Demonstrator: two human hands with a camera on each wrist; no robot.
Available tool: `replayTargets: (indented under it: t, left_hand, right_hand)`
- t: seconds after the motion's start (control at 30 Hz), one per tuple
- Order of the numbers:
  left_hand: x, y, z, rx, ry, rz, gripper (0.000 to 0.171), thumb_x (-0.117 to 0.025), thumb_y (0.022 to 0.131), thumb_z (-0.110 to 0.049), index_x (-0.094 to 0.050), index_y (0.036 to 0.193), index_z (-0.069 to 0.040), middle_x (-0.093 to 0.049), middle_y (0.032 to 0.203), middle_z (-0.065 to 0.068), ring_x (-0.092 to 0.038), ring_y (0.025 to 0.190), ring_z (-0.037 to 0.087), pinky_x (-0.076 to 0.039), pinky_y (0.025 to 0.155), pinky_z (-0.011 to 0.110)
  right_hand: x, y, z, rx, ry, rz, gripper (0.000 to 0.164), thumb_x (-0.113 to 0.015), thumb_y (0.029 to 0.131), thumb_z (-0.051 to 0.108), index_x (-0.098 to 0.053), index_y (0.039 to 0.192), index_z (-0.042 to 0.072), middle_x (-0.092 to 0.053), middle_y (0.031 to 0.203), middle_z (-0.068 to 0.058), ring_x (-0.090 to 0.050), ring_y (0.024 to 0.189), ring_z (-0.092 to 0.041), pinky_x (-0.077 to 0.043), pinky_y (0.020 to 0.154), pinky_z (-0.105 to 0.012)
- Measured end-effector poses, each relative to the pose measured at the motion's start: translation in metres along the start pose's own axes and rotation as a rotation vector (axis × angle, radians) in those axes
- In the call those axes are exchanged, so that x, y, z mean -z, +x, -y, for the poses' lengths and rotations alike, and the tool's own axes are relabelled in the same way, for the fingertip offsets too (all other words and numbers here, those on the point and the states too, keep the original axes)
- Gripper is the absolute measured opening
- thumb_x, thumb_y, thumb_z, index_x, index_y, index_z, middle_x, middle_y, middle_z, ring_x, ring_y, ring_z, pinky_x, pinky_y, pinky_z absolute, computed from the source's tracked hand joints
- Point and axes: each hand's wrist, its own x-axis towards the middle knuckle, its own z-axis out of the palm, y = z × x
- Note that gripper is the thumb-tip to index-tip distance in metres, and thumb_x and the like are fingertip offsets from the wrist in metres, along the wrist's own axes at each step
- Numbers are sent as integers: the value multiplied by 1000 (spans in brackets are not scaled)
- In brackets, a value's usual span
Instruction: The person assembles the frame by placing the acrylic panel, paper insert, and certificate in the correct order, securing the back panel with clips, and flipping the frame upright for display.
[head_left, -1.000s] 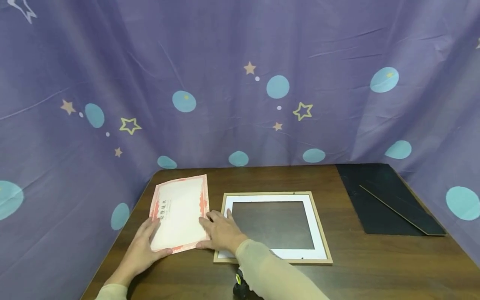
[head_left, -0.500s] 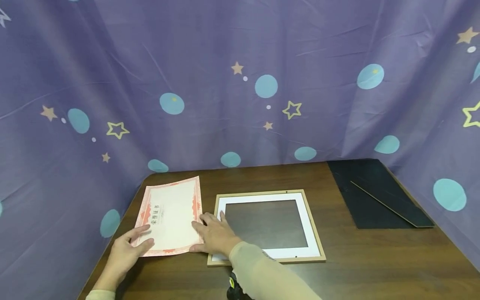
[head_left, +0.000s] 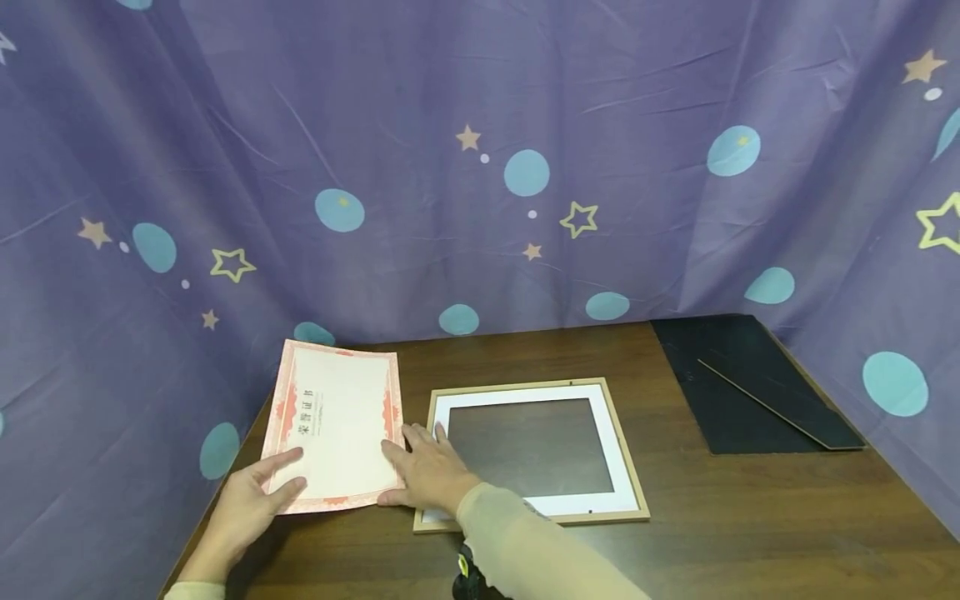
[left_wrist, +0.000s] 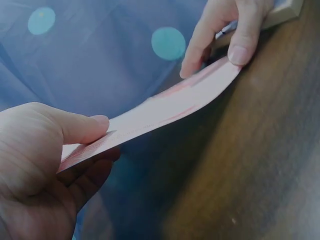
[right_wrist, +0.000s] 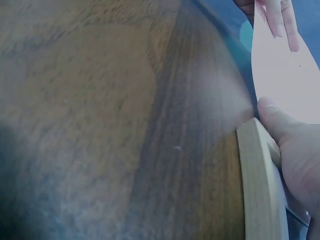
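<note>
A certificate sheet [head_left: 341, 425] with a pink-red ornamental border and a printed Chinese title lies tilted at the left of the table. My left hand [head_left: 243, 508] pinches its lower left edge, thumb on top and fingers underneath, as the left wrist view shows. At the opposite edge, my right hand [head_left: 433, 475] holds the sheet near its lower right corner with thumb and forefinger. That hand also overlaps the left side of a light wood picture frame [head_left: 628, 450] with a white mat [head_left: 536, 506]. Between the hands the paper bows, its left end raised.
A black backing board [head_left: 690, 392] with a hinged stand strip [head_left: 780, 408] lies at the right rear of the brown wooden table [head_left: 750, 533]. A purple curtain [head_left: 420, 108] hangs behind. Something small and black [head_left: 468, 575] shows beneath the right forearm.
My left hand has shifted from the sheet's left side to its lower left edge and lifted it. The sheet's far left corner rose lately. The right hand keeps its place; the head view turned slightly right.
</note>
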Motion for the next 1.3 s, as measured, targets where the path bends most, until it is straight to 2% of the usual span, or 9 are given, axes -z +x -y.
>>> replayTargets:
  t: [0.3, 0.37, 0.43, 0.53, 0.6, 0.7, 0.83, 1.03, 1.3]
  left_hand:
    - [11, -6, -48, -183, 121, -103, 51, -72, 88, -28, -58, 131, -6, -49, 137, 23, -33, 129, 53, -32, 89, 75]
    - [13, -9, -61, -226, 146, -142, 48, -73, 87, -26, -60, 130, -10, -54, 135, 19, -40, 129, 43, -38, 92, 66]
    - [14, -12, -74, -261, 162, -178, 46, -74, 86, -26, -62, 129, -15, -57, 132, 14, -48, 125, 26, -44, 96, 43]
    - [13, -18, -94, -290, 148, -208, 45, -75, 85, -26, -63, 129, -20, -60, 130, 8, -52, 103, 5, -37, 84, 18]
    - [12, -21, -106, -315, 117, -220, 45, -75, 85, -24, -63, 128, -21, -61, 127, 7, -50, 86, -1, -33, 78, 12]
    - [9, -25, -125, -354, 61, -213, 45, -77, 83, -19, -64, 127, -19, -61, 127, 6, -52, 90, -1, -34, 85, 8]
    - [-2, -26, -147, -421, -5, -178, 44, -77, 82, -16, -65, 125, -20, -61, 129, 4, -48, 124, 11, -29, 98, 8]
    - [-35, -17, -170, -527, -167, -34, 43, -76, 84, -13, -65, 125, -18, -61, 127, 0, -52, 122, 21, -36, 99, 14]
    - [-72, -4, -177, -506, -349, 184, 45, -74, 86, -14, -61, 128, -10, -57, 129, 8, -61, 109, 19, -53, 85, 28]
  right_hand:
    - [24, -13, -9, 7, 261, -84, 81, -50, 85, 69, -30, 152, 28, -35, 152, -5, -34, 138, -24, -33, 109, -45]
    - [32, -18, -10, 16, 307, -98, 80, -51, 85, 69, -31, 151, 28, -36, 152, -2, -35, 137, -22, -38, 106, -43]
    - [39, -25, -12, 38, 343, -107, 80, -52, 85, 68, -30, 151, 28, -35, 152, 1, -34, 138, -19, -38, 106, -42]
    - [48, -40, -17, 67, 398, -125, 82, -55, 85, 67, -27, 152, 29, -33, 153, 4, -33, 139, -18, -37, 106, -43]
    - [54, -50, -22, 73, 435, -148, 83, -57, 85, 65, -23, 153, 31, -33, 153, 4, -33, 138, -18, -37, 106, -44]
    - [61, -65, -34, 99, 539, -202, 83, -59, 87, 60, -20, 154, 31, -34, 153, 2, -38, 135, -19, -38, 105, -44]
    - [73, -88, -56, 168, 684, -269, 82, -59, 89, 56, -20, 154, 24, -34, 153, -1, -42, 133, -19, -38, 106, -42]
    - [88, -122, -96, 200, 743, -352, 75, -60, 95, 38, -20, 154, 15, -37, 151, -6, -46, 130, -25, -39, 105, -44]
    - [104, -146, -136, 103, 799, -438, 71, -61, 95, 20, -21, 154, 15, -45, 141, -10, -53, 120, -28, -44, 100, -40]
